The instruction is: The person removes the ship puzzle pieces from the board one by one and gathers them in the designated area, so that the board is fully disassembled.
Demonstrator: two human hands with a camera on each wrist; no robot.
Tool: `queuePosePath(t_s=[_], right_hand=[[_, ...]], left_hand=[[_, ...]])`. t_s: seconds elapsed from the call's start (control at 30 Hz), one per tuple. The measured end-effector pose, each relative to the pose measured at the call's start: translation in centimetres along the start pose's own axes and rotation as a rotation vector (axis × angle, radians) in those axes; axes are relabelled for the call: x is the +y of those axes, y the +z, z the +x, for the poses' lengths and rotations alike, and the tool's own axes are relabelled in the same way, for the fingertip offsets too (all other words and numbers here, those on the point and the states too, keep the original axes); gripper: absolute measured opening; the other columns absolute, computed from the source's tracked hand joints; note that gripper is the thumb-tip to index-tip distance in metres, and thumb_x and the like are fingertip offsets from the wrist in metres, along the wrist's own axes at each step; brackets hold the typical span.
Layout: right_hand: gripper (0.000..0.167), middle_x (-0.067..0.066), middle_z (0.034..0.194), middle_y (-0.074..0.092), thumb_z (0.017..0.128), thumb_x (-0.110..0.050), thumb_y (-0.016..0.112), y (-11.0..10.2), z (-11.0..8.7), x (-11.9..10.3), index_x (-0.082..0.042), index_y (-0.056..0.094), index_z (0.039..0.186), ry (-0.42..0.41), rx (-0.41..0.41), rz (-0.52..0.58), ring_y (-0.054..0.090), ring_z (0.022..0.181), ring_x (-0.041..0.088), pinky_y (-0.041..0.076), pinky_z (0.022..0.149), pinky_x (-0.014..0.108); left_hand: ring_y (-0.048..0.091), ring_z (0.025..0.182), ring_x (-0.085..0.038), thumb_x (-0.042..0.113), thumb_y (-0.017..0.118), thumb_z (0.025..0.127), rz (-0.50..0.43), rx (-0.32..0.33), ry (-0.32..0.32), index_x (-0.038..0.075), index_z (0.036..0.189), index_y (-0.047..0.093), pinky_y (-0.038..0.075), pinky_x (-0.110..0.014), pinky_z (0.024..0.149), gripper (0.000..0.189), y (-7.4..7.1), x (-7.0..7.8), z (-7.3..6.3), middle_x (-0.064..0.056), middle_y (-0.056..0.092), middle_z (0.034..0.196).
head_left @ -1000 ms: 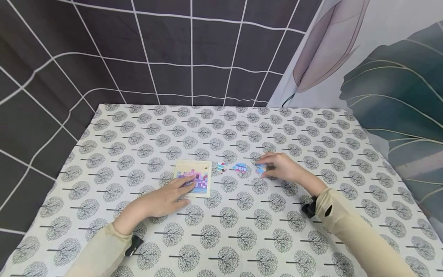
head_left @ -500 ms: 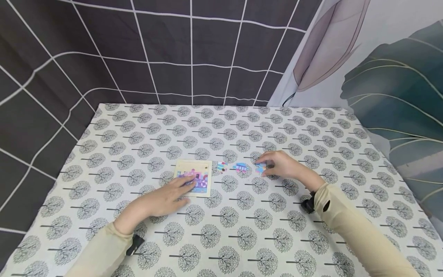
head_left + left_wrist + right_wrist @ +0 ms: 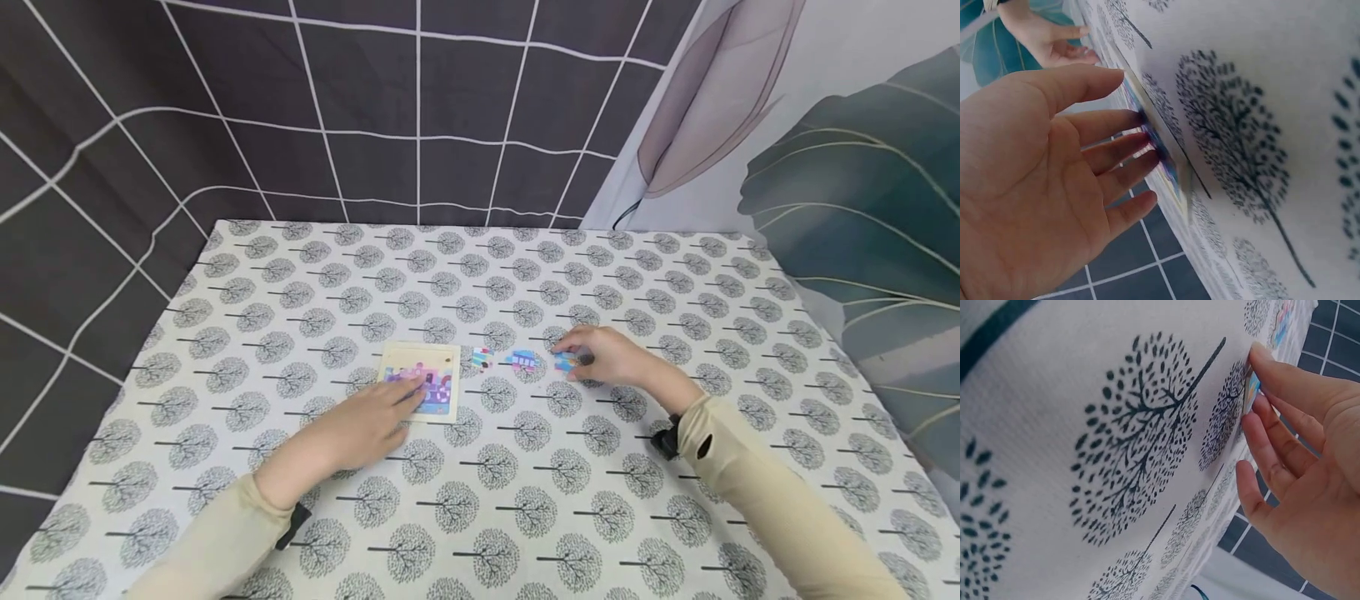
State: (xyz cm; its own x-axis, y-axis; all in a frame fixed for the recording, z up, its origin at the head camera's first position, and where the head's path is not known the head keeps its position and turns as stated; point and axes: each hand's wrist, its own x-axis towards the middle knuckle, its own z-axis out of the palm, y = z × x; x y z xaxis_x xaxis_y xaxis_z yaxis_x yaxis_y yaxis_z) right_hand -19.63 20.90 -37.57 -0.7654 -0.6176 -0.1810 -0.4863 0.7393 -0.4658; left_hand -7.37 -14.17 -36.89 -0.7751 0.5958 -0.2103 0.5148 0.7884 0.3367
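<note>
My left hand [image 3: 358,425] lies over the lower left of a square puzzle board [image 3: 431,348], its fingers extended and fingertips touching the purple and pink picture. In the left wrist view, the left hand [image 3: 1063,150] shows its palm, with the fingertips at the low, thin puzzle board [image 3: 1182,187]. To the right, my right hand [image 3: 609,357] pinches a blue puzzle piece [image 3: 564,362] between thumb and fingers, at the cloth. In the right wrist view, the right hand [image 3: 1300,444] has its thumb and fingertips at opposite edges of that puzzle piece [image 3: 1252,387].
Two loose puzzle pieces lie between the hands: a striped, multicoloured piece [image 3: 481,358] beside the board and a blue-purple piece [image 3: 522,360]. A tree-print cloth [image 3: 487,500] covers the table. A dark gridded curtain [image 3: 375,92] hangs behind its back edge.
The head view has shifted slightly. My left thumb sits a little closer to its fingers. My right hand stays on the same blue piece, and the loose pieces keep their places.
</note>
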Motion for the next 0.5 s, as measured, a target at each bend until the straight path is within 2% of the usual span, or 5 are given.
queuePosePath(t_s=[0.13, 0.27, 0.5], right_hand=[[0.045, 0.013, 0.119, 0.060, 0.073, -0.010, 0.076, 0.4, 0.0, -0.1, -0.007, 0.064, 0.117, -0.020, 0.024, -0.035, 0.059, 0.101, 0.028, 0.049, 0.091, 0.048], [0.048, 0.013, 0.121, 0.058, 0.074, -0.009, 0.076, 0.6, -0.2, -0.1, -0.008, 0.062, 0.120, -0.015, 0.043, -0.051, 0.058, 0.102, 0.027, 0.049, 0.090, 0.048], [0.054, 0.009, 0.110, 0.060, 0.075, -0.010, 0.076, 0.6, -0.5, -0.2, -0.009, 0.058, 0.126, 0.008, 0.059, -0.041, 0.057, 0.100, 0.024, 0.050, 0.087, 0.045]], left_hand=[[0.028, 0.137, -0.034, 0.023, 0.050, 0.095, 0.046, 0.006, -0.008, -0.005, 0.140, 0.036, 0.022, -0.049, 0.114, 0.054, -0.2, 0.4, -0.3, -0.018, 0.027, 0.150], [0.034, 0.134, -0.034, 0.021, 0.052, 0.094, 0.076, 0.043, 0.004, -0.005, 0.137, 0.040, 0.026, -0.049, 0.112, 0.052, 0.0, 0.3, -0.6, -0.018, 0.032, 0.147], [0.037, 0.132, -0.034, 0.020, 0.050, 0.095, 0.066, 0.068, 0.018, -0.005, 0.136, 0.042, 0.029, -0.049, 0.111, 0.049, 0.4, 0.3, -1.3, -0.020, 0.035, 0.146]])
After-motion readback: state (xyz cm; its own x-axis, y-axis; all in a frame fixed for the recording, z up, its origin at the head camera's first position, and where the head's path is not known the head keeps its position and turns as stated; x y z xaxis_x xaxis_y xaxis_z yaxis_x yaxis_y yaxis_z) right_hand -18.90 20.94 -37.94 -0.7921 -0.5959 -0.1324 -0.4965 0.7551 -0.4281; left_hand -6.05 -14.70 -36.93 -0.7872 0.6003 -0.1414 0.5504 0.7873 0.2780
